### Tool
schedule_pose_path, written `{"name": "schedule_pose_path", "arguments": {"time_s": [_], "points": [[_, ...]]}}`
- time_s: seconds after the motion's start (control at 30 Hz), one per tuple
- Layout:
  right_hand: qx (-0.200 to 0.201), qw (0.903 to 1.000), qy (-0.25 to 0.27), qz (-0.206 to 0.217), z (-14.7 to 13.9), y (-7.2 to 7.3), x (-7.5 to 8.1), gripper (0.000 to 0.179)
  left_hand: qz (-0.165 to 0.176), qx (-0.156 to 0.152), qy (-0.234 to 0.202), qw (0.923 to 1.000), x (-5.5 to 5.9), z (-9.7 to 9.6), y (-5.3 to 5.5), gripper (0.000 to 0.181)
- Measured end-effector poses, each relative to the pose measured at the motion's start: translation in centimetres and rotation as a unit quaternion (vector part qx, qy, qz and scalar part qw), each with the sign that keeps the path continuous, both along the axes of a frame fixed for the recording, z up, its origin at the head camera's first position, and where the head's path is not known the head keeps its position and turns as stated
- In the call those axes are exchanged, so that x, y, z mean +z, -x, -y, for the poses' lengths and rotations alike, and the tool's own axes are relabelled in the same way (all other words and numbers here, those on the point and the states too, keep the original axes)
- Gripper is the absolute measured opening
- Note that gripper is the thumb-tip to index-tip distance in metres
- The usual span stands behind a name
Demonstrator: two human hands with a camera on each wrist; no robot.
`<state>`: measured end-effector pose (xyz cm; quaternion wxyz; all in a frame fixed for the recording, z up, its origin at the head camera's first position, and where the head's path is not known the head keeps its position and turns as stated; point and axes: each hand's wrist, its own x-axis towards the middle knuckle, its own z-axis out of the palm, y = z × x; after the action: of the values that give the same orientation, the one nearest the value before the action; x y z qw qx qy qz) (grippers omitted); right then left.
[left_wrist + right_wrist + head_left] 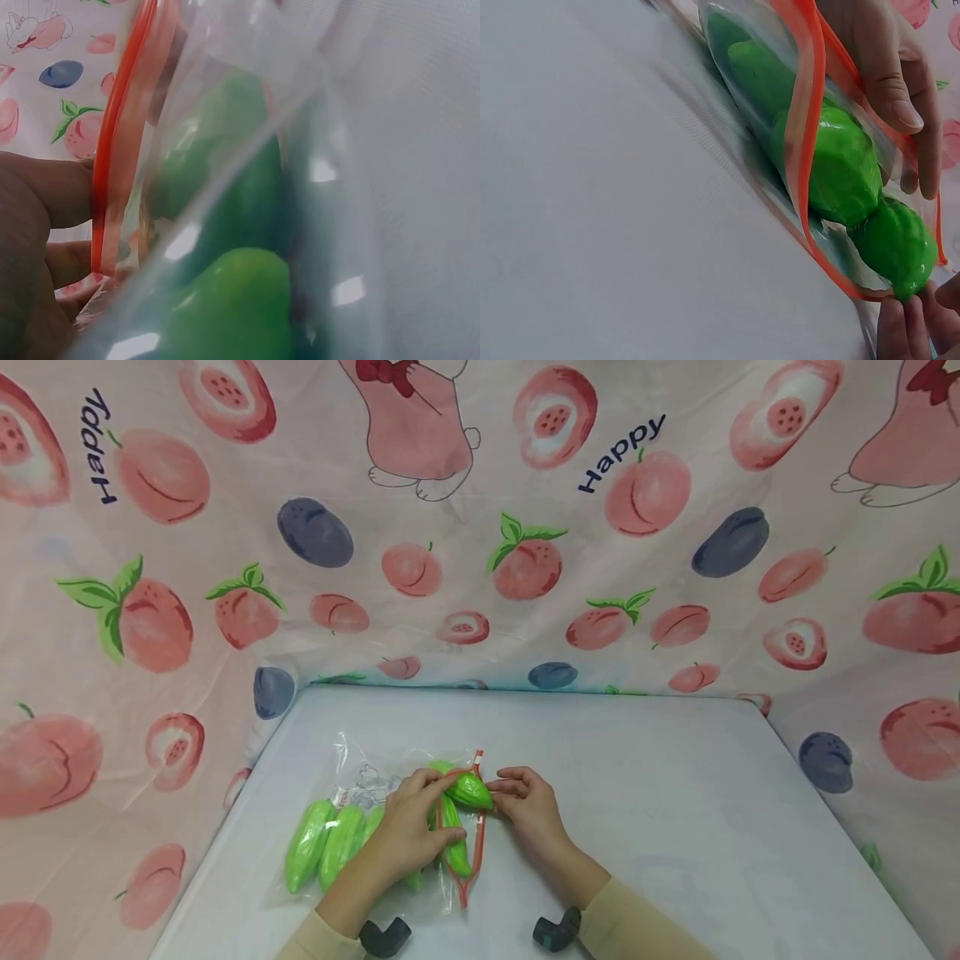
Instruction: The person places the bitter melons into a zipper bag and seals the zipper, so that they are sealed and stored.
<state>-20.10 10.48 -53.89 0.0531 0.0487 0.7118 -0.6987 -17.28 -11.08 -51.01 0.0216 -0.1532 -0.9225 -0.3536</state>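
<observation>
A clear plastic zip bag (pixel 403 903) with a red-orange zip edge (pixel 481 835) lies on the table, its mouth spread toward the right. Several glossy, pale-green toy vegetables (pixel 306 847), long and ridged, are inside. My left hand (pixel 408 822) lies over the bag and holds its mouth edge; in the left wrist view the fingers (pixel 67 191) are at the red strip. One green vegetable (pixel 471 791) with a pointed tip sticks out of the mouth. My right hand (pixel 534 810) pinches that tip with its fingertips (pixel 916 330). Another green vegetable (pixel 455 839) lies just inside the opening.
The white table (pixel 675 827) reaches well to the right of the bag. A peach-patterned cloth (pixel 450 585) hangs behind and at both sides. Dark wrist-worn devices (pixel 386 937) show near both sleeves.
</observation>
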Motion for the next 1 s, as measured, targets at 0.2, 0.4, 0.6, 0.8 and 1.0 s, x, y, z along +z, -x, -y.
{"name": "schedule_pose_path", "arguments": {"time_s": [0.2, 0.4, 0.6, 0.8, 1.0], "points": [[0.028, 0.999, 0.035, 0.01, -0.11, -0.13, 0.15, 0.044, -0.007, 0.005, 0.001, 1.0, -0.03, 0.11, 0.0, 0.08], [0.067, 0.9975, 0.021, 0.005, -0.28, -0.23, 0.23, 0.055, -0.008, 0.005, 0.002, 1.0, 0.05, 0.18, -0.03, 0.08], [0.087, 0.9957, 0.033, -0.002, -0.14, -0.24, 0.38, 0.057, -0.012, -0.003, 0.005, 0.9999, 0.35, 0.25, -0.11, 0.081], [0.112, 0.9919, 0.056, -0.018, 0.22, -0.11, 0.32, 0.059, -0.009, -0.007, 0.006, 0.9999, 0.42, 0.23, -0.14, 0.081], [0.118, 0.9914, 0.049, -0.028, 0.36, -0.12, 0.33, 0.059, -0.007, -0.008, 0.008, 0.9999, 0.45, 0.24, -0.1, 0.081]]}}
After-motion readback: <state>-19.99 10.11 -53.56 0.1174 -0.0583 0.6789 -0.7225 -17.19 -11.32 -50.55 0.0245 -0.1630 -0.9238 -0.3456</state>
